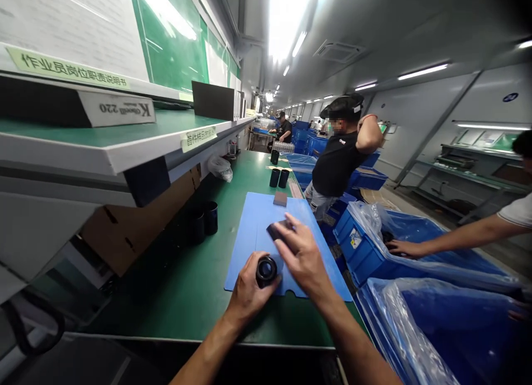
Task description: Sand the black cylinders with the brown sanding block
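Note:
My left hand [248, 288] is wrapped round a black cylinder [266, 270], whose round end faces up toward me. My right hand [304, 257] is closed on a dark brown block [274, 230] that looks like a sanding sponge; it is just beyond the cylinder and slightly blurred. Both hands are over a blue mat [245, 241]. Near the far edge of the mat lies another brown block [280, 199]. The inside of the held cylinder shows only in part.
Two black cylinders [210, 217] stand left on the green table [226, 313]; several more [274, 178] stand beyond the mat. A shelf [124, 152] overhangs the left side. Blue bins [357, 241] with plastic liners are at right, with a person's hand [405, 249] in one. Another person [338, 158] stands behind.

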